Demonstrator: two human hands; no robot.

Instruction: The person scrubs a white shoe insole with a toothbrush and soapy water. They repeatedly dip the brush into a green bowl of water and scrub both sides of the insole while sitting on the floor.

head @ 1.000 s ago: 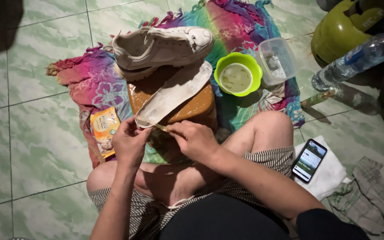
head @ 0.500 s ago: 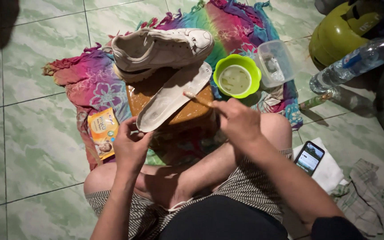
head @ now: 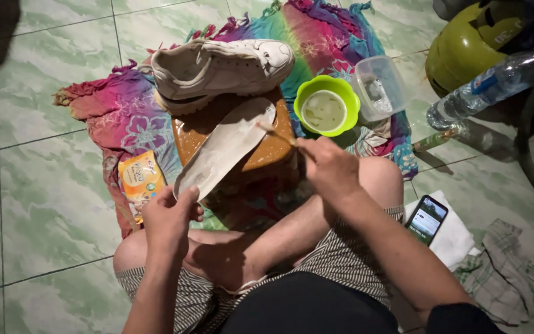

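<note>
We saw the left hand (head: 169, 213) pinching the near end of a dirty insole (head: 227, 148), while the right hand (head: 329, 170) gripped a thin stick (head: 274, 132) touching its far end.

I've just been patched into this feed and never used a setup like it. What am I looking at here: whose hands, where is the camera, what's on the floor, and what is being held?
There is no machine: the one camera sits on a person's head and looks down at their own bare hands and crossed legs.

On the tiled floor lies a colourful cloth. On it are a white sneaker, a brown wooden block, a green bowl of pale liquid, a clear plastic container and a yellow sachet. A phone lies to the right.

The left hand grips the end of a grey insole resting on the block. The right hand holds a thin stick against the insole.
</note>
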